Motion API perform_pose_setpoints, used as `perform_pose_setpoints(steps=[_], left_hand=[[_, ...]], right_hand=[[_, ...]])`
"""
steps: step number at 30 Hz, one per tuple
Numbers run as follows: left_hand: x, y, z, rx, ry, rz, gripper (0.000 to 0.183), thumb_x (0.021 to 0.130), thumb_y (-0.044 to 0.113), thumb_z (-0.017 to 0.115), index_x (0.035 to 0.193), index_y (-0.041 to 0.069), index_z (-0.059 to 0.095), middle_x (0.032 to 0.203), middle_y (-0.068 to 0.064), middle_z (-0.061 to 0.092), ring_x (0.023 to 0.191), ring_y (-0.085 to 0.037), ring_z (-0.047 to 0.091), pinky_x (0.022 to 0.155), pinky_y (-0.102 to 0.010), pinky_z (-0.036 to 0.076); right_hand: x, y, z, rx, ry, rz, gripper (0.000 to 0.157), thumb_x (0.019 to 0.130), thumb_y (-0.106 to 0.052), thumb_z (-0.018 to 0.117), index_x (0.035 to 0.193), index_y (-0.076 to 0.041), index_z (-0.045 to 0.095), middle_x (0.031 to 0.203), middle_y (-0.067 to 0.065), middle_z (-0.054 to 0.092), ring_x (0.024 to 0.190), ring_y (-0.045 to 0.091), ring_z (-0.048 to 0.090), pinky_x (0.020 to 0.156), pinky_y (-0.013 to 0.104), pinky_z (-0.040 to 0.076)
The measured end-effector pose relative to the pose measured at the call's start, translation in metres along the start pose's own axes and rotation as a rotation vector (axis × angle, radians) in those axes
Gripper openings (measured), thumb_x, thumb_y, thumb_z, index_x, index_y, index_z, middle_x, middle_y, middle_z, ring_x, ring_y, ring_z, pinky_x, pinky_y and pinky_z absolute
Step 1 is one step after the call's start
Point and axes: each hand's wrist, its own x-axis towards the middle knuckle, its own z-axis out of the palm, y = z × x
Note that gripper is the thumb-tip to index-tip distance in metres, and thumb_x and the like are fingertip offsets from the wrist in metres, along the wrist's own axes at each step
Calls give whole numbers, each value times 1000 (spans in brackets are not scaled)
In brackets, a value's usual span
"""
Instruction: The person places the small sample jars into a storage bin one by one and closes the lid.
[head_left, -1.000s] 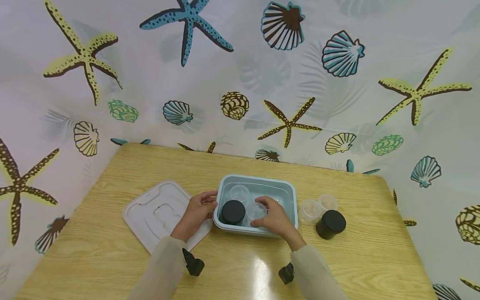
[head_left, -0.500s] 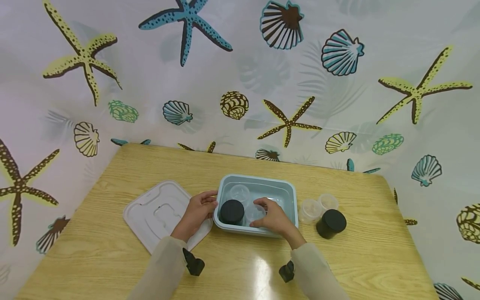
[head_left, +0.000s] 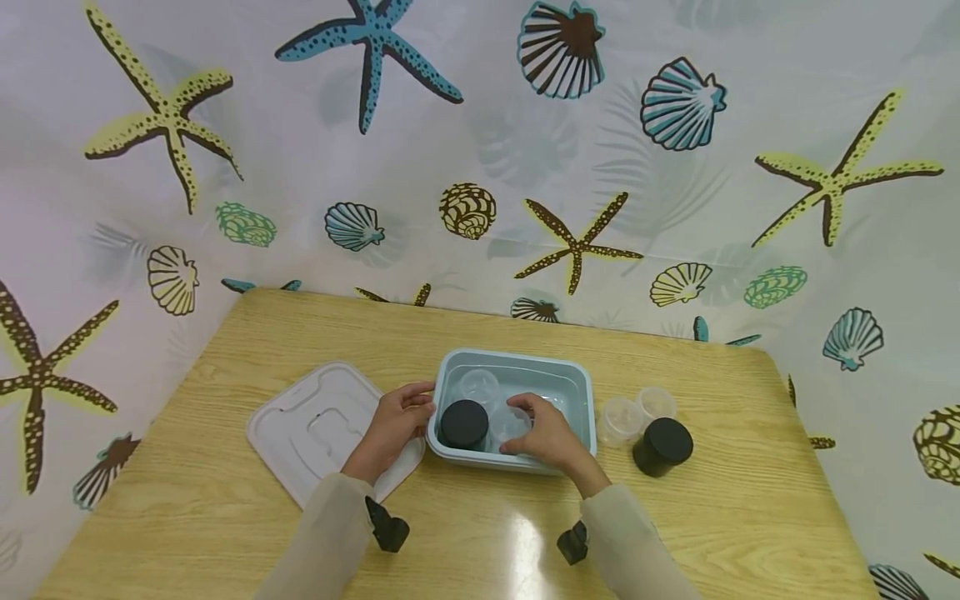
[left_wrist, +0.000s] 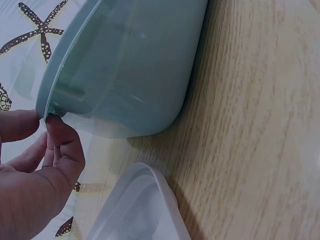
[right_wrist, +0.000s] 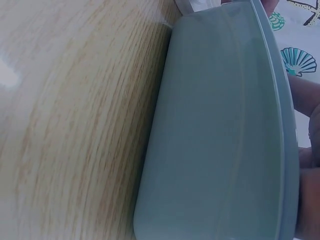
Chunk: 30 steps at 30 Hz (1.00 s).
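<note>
Head view: right hand (head_left: pixel 551 435) grasps a clear cup (head_left: pixel 509 423) inside a pale blue tub (head_left: pixel 555 383)

The right hand's fingers bend round the cup, which sits in the near part of the tub, just beside a black jar (head_left: pixel 464 423). A second clear cup (head_left: pixel 479 386) stands behind them in the tub's far left corner. The left hand (head_left: pixel 393 419) pinches the rim at the tub's left end between thumb and fingers, as the left wrist view shows. In the right wrist view the tub's wall hides most of that hand's work.

The tub rests on a wood-grain surface (head_left: pixel 450 533). To its left, partly under the left forearm, lies a white lid (head_left: pixel 330 417). To its right, close together, stand two more clear cups (head_left: pixel 621 419) and another black jar (head_left: pixel 663 446). A cloth (head_left: pixel 420 158) printed with starfish and shells hangs behind.
</note>
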Motion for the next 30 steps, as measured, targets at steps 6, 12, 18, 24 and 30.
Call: perform_pose_setpoints(steps=[6,12,18,24,30], left_hand=[[-1,1,0,1,-3,-5,41,97,4,50,138,3,47,121,-19,52,83,-10,56,70,-23,48],[-1,1,0,-1,-3,-1,41,97,4,50,138,3,47,120,-19,53,83,-10,56,70,-23,48],[0,0,0,1,-1,-1,40,97,4,50,137,3,47,119,-19,53,83,-10,56,69,-23,48],[-1,0,-1,-2,-3,3,41,97,4,50,137,3,47,119,-18,54,84,-11,56,70,-24,48],[-1,0,-1,-9,1,-2,41,97,4,51,137,3,48,115,-15,54,82,-10,55,69,-23,48]], right_hand=[[3,2,1,2,30,10,65,65,-7,84,124,-1,57,129,16,57,121,37,51,101,49,41],[7,2,-2,17,71,8,65,65,-5,83,125,-1,57,130,17,56,121,37,51,100,49,42],[12,2,-5,36,102,13,66,67,-6,83,127,-2,56,131,17,55,123,39,49,101,49,42],[19,2,-6,68,144,-11,67,67,-4,82,128,1,54,130,19,56,123,37,50,102,49,41],[25,1,-8,62,157,22,67,67,-5,83,127,-2,54,131,17,56,125,37,49,103,49,40]])
